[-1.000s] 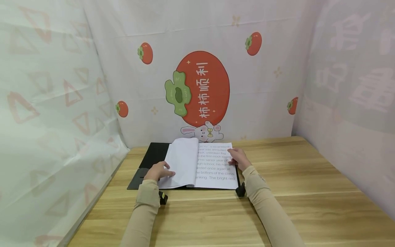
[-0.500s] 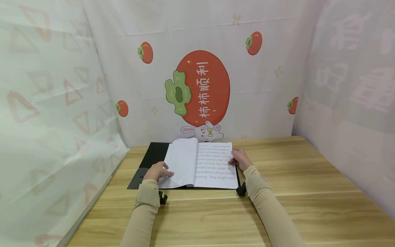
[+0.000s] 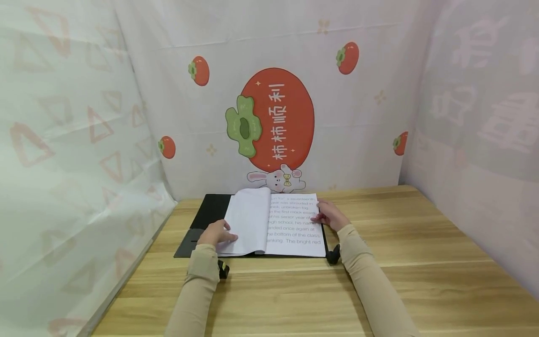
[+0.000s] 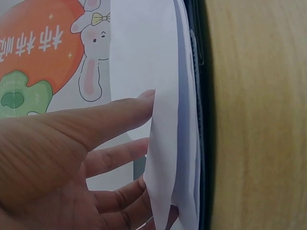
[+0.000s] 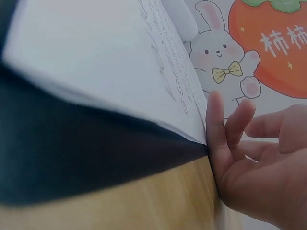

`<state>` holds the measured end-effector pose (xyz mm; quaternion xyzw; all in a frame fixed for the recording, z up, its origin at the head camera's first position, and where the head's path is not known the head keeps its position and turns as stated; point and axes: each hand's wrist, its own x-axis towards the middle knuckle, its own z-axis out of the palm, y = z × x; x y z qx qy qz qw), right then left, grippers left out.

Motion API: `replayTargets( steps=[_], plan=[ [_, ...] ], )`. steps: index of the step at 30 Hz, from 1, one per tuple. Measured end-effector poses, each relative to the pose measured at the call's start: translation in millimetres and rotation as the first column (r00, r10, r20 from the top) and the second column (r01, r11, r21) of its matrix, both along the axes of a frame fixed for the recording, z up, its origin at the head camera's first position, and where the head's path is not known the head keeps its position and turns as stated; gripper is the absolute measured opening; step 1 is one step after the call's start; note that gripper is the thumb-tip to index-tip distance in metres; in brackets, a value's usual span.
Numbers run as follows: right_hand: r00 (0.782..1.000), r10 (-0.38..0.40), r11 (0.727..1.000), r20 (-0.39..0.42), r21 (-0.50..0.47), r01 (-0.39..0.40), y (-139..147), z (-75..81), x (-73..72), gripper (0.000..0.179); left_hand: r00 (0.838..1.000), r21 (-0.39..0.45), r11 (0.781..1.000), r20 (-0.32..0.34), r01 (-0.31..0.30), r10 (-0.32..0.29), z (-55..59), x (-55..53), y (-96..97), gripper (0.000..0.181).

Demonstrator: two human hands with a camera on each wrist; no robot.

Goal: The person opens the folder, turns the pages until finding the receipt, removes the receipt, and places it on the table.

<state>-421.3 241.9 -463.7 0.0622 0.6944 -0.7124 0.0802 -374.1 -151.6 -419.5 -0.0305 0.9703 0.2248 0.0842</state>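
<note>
A black folder (image 3: 212, 208) lies spread on the table with white sheets in it. Several turned pages (image 3: 248, 220) curl over to the left, blank side up. To their right lies a page of large printed text (image 3: 290, 229). My left hand (image 3: 214, 233) holds the turned pages near their left edge. In the left wrist view its thumb (image 4: 136, 108) lies on the paper, with the other fingers passing behind it. My right hand (image 3: 331, 216) is at the right edge of the printed page; the right wrist view shows its loosely bent fingers (image 5: 217, 120) beside the folder's edge, pinching nothing.
The wooden table (image 3: 273, 295) extends in front and to the right. A white backdrop (image 3: 370, 154) with persimmons and a rabbit hangs behind the folder. Printed cloth sides stand left and right. A small black wrist camera (image 3: 333, 255) sits below the right hand.
My right hand's fingertips have slid rightward from on the printed page to its right edge, and the wrist has shifted slightly right. The left hand and turned pages stay nearly still.
</note>
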Motion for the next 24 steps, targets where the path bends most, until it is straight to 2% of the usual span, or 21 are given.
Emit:
replayTargets(
  steps=[6,10,13,19,24],
  plan=[
    [0.998,0.059,0.995,0.003,-0.083,-0.058,2.8,0.7,-1.6,0.058,1.0,-0.01,1.0,0.012,-0.017,0.017,0.7,0.6,1.5,0.048],
    [0.997,0.07,0.981,-0.016,-0.179,-0.072,4.1,4.0,-2.3,0.059,1.0,-0.007,1.0,0.013,-0.016,0.016,2.0,-0.6,1.3,0.049],
    [0.996,0.086,0.973,-0.021,-0.212,-0.088,3.9,7.8,-4.9,0.059,1.0,-0.005,1.0,0.012,-0.021,0.021,3.3,-2.3,0.6,0.049],
    [0.998,0.06,0.982,-0.018,-0.178,-0.063,8.0,9.6,-14.3,0.055,1.0,-0.001,1.0,0.001,-0.025,0.025,1.6,-3.5,1.9,0.049],
    [1.0,0.029,0.99,0.009,-0.14,-0.028,8.7,7.5,-22.1,0.061,1.0,-0.005,1.0,-0.02,-0.01,0.01,-4.8,-3.0,1.2,0.049]
  ],
)
